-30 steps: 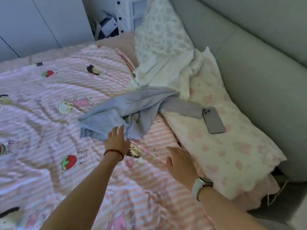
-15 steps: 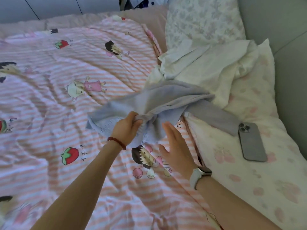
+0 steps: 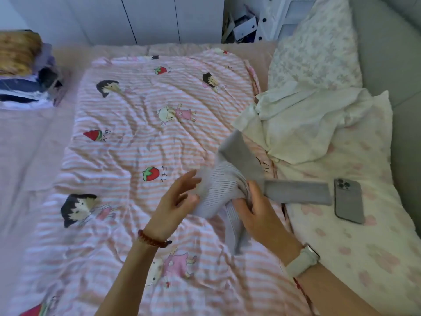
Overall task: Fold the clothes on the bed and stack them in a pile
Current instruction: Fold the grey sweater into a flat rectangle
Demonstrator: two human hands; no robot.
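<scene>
Mid-bed, near the pillows at the right edge, the right hand [image 3: 252, 210] bunches a grey garment [image 3: 227, 185] in curled fingers, while the left hand [image 3: 175, 199] hovers spread beside it. One trailing end lies just beside a phone [image 3: 348, 199] and could drag it; the cream garment [image 3: 303, 124] waits behind.

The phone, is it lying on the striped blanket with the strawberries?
No, the phone lies on the pale flowered pillow at the right, beside the end of the grey garment.
</scene>
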